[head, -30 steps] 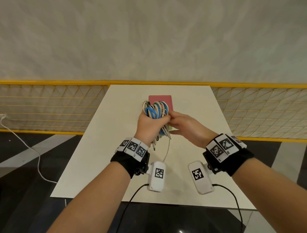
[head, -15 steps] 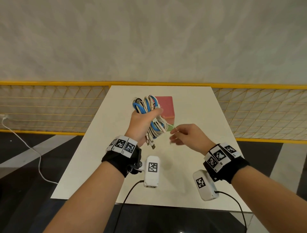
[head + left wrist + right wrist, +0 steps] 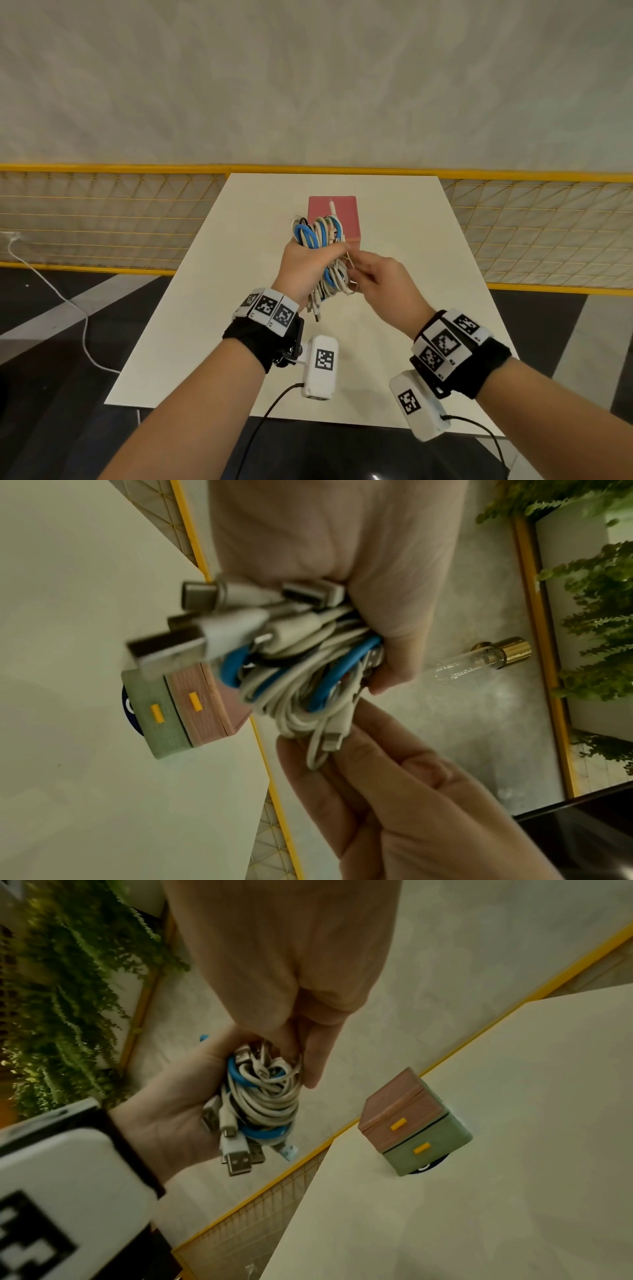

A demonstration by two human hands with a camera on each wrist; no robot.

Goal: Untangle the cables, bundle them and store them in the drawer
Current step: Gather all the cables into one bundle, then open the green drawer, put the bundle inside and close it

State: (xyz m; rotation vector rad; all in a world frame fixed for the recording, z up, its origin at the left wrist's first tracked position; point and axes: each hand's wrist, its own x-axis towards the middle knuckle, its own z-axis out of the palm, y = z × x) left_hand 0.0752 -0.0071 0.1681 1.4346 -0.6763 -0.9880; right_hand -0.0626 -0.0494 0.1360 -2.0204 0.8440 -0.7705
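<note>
A coiled bundle of white and blue cables (image 3: 320,253) (image 3: 301,674) (image 3: 263,1096) is held above the white table (image 3: 205,308), gripped round its middle by my left hand (image 3: 305,263). Several USB plugs stick out of its lower end (image 3: 171,645). My right hand (image 3: 373,277) is against the bundle's right side and pinches a thin white cable end (image 3: 349,260) (image 3: 329,737). Behind the bundle stands a small chest of drawers (image 3: 334,216) (image 3: 411,1123), a pink drawer over a green one, both closed, with yellow handles.
A yellow-framed mesh fence (image 3: 102,212) borders the table's far edge on both sides. A white cord (image 3: 68,301) trails over the dark floor at the left. Green plants (image 3: 61,988) hang by the wall.
The left hand has swung the bundle back towards the middle, in front of the drawers. The right hand, apart from it half a second ago, has come back against the bundle and holds a cable end.
</note>
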